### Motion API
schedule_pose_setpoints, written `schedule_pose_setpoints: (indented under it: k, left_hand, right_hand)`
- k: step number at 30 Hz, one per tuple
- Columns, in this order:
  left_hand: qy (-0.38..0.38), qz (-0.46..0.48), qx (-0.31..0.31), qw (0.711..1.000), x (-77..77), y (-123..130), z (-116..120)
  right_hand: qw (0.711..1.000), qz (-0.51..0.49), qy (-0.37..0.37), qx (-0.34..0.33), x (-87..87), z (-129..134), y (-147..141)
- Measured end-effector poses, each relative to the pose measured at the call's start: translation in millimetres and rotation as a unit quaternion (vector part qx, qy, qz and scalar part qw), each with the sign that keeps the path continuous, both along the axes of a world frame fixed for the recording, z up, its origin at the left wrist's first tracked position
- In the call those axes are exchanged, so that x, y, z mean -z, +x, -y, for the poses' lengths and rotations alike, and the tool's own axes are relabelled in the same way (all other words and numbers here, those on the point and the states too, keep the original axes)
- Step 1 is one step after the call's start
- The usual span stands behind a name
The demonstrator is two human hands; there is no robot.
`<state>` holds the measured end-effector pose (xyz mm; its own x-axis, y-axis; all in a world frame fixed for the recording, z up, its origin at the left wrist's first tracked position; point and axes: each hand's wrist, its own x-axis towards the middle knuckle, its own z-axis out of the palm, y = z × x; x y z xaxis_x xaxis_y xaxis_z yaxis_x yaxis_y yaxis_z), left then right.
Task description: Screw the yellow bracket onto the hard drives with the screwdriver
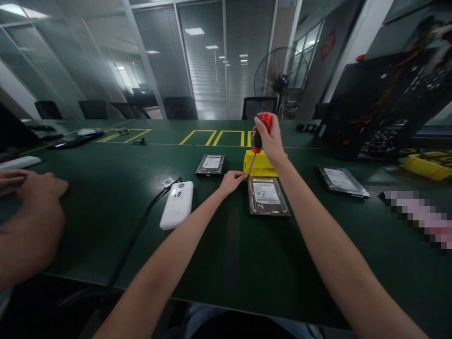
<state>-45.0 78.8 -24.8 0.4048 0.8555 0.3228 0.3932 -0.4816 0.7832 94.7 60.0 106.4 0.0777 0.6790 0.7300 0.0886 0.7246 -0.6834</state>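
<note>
A red and black screwdriver (258,136) is gripped in my right hand (273,139), its shaft slanting down to the far left corner of a hard drive (268,197). That drive lies flat, label up. My left hand (233,181) is closed at the same corner, fingertips pinched close to the screwdriver tip; whatever they hold is too small to make out. Right behind the drive stands a yellow bin (262,165), partly hidden by my right hand. A second hard drive (211,165) rests to the left, beyond my left hand.
A white power bank (177,205) with a black cable lies left of my left forearm. Another hard drive (342,181) sits to the right. An open computer case (374,103) and a yellow tray (429,165) are far right. A co-worker's hands (38,186) rest at the left.
</note>
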Motion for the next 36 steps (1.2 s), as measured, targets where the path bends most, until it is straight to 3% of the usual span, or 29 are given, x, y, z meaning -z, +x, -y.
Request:
schedule_pose_setpoints:
  k: [11, 19, 31, 36]
  left_hand:
    - [-0.012, 0.0, -0.018, 1.0, -2.0, 2, 4]
    - [-0.011, 0.011, -0.025, 1.0, 0.4, 2, 4]
    - [-0.018, 0.016, -0.029, 0.999, 3.0, 4, 2]
    - [-0.012, 0.019, -0.025, 0.999, 2.7, 4, 3]
  right_hand:
    - [0.997, 0.012, -0.048, -0.055, 3.3, -5, 2]
    - [0.997, 0.016, -0.026, -0.07, 7.2, -10, -2]
    - [0.998, 0.011, -0.036, -0.056, 10.0, -15, -4]
    - [0.999, 0.015, -0.007, -0.047, 8.4, -10, -5]
